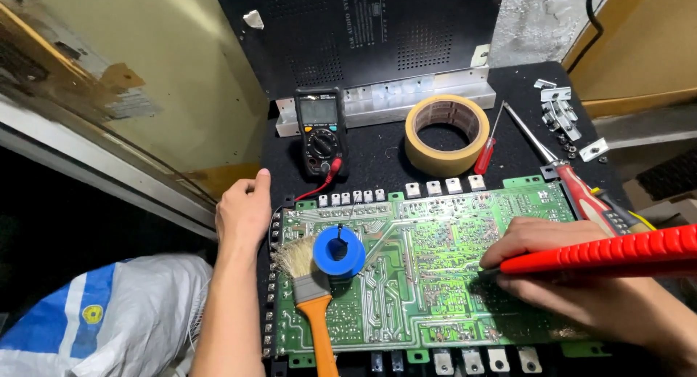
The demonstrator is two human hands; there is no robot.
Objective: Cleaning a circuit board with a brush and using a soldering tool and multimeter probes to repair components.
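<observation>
Presently, a large green circuit board [428,275] lay solder side up on a black-covered table [377,148], filling most of the near half of the view. The right hand [573,275] rested on the board's right part, its fingers wrapped tightly around a red-handled soldering iron [610,252]; the tip end of the iron met the board just left of the knuckles. The left hand [243,213] sat at the board's upper left corner, fingers loosely curled and holding nothing, the thumb raised and the palm against the board's edge. A blue spool of solder [339,251] stood on the left part of the board, and a paintbrush [311,293] with an orange handle lay just beside it, bristles touching the spool's left side. Behind the board, a black multimeter [320,130] lay face up with a red lead [319,187] running toward the left hand. A roll of tan tape [446,134] lay flat near the middle rear, a small red screwdriver [488,144] just to its right, and a larger screwdriver [573,181] with a red and grey handle farther right. Loose metal brackets [563,115] were scattered at the far right corner. A black perforated panel [363,35] stood upright at the back, and a white and blue sack [109,319] lay at lower left, off the table.
</observation>
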